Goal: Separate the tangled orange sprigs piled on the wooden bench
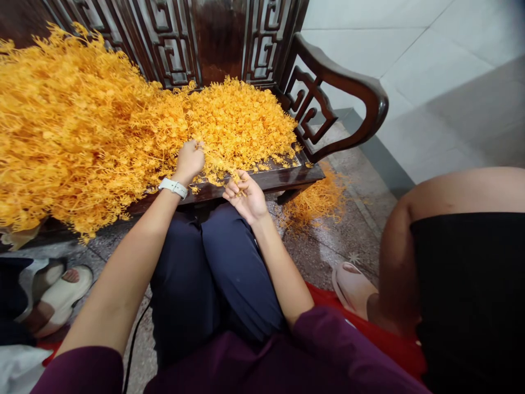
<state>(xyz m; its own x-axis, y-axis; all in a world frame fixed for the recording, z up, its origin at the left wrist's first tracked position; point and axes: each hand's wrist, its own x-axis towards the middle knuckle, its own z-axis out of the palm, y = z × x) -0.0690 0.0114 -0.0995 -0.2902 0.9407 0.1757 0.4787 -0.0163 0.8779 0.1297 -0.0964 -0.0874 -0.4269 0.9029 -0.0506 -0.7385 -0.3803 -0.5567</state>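
Facing hands [191, 162] [246, 198]: bench [221, 41]; seemingly stems [318, 200] below

- Wall [406, 60]: pale, lg. tiles w/ thin joints, upper R; grey skirting band [378, 150] at base.
- Floor [311, 254]: speckled, w/ visible joints.
- Bench [287, 178]: dk. brown wood — lattice backrest [219, 41], curved openwork armrest [346, 76].
- Light: highlights on armrest — soft diag. shadow [492, 104] on wall.
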